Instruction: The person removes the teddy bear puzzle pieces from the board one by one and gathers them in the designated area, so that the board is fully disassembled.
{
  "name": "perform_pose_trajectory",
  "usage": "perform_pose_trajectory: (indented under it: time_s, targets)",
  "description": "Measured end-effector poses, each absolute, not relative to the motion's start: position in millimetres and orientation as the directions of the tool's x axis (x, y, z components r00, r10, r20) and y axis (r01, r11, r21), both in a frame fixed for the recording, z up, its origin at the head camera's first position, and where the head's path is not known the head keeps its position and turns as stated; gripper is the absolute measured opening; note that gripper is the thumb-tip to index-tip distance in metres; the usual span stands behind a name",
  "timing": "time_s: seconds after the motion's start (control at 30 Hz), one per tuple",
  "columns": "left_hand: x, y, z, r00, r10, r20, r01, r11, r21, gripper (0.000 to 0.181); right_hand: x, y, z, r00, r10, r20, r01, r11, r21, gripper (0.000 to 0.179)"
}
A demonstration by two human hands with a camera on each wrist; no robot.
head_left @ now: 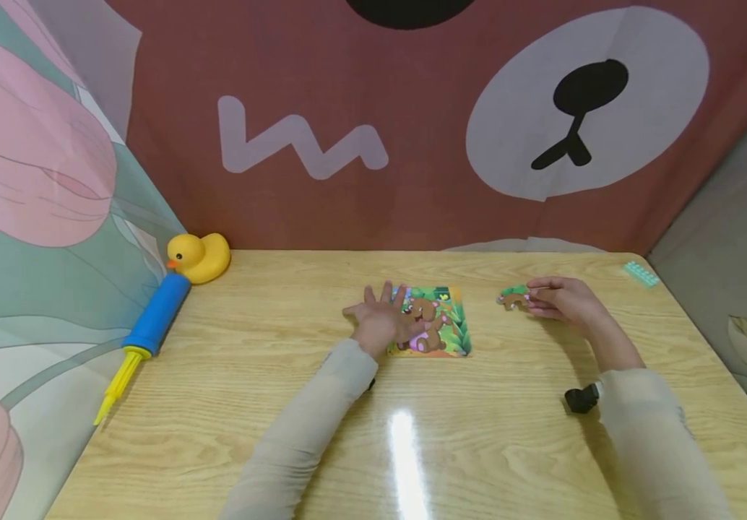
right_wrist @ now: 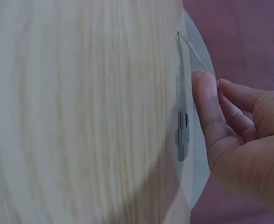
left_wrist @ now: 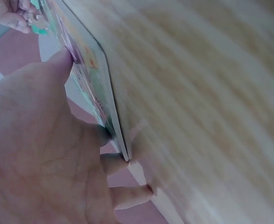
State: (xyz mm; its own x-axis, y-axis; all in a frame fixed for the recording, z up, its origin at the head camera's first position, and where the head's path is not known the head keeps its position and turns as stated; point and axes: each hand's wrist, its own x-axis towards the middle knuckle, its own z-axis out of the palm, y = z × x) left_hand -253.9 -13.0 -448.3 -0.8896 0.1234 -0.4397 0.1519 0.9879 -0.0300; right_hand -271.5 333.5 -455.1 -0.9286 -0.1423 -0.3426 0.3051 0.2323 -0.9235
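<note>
A bear jigsaw puzzle (head_left: pixel 459 325) with a green leafy background lies flat on the table. My left hand (head_left: pixel 376 321) is over its left side with fingers spread. In the left wrist view the thumb and some fingertips touch the puzzle (left_wrist: pixel 91 58), and the outer fingers reach past its edge. To the right of the puzzle, my right hand (head_left: pixel 565 302) pinches a brown and green puzzle piece (head_left: pixel 514 297) between thumb and fingers. The right wrist view shows that piece (right_wrist: pixel 193 51) almost edge-on, tilted, its far end close to the tabletop. The left hand hides part of the puzzle.
A yellow rubber duck (head_left: pixel 199 258) and a blue and yellow hand pump (head_left: pixel 155 314) lie along the table's left edge. Near the back right corner is a mint toy brick (head_left: pixel 641 274). Printed cloth walls (head_left: pixel 321 209) stand behind and beside the table (head_left: pixel 269 404).
</note>
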Motion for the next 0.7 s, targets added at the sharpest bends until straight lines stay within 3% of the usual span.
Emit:
perform_pose_trajectory:
  time_s: [0.7]
  targets:
    - [-253.6,-14.2,-444.5,-0.894,0.107,-0.434,0.133,0.991,-0.030,0.089,-267.9,340.0,-444.5,-0.940,-0.121,-0.319,0.196,0.573,-0.796,0.061]
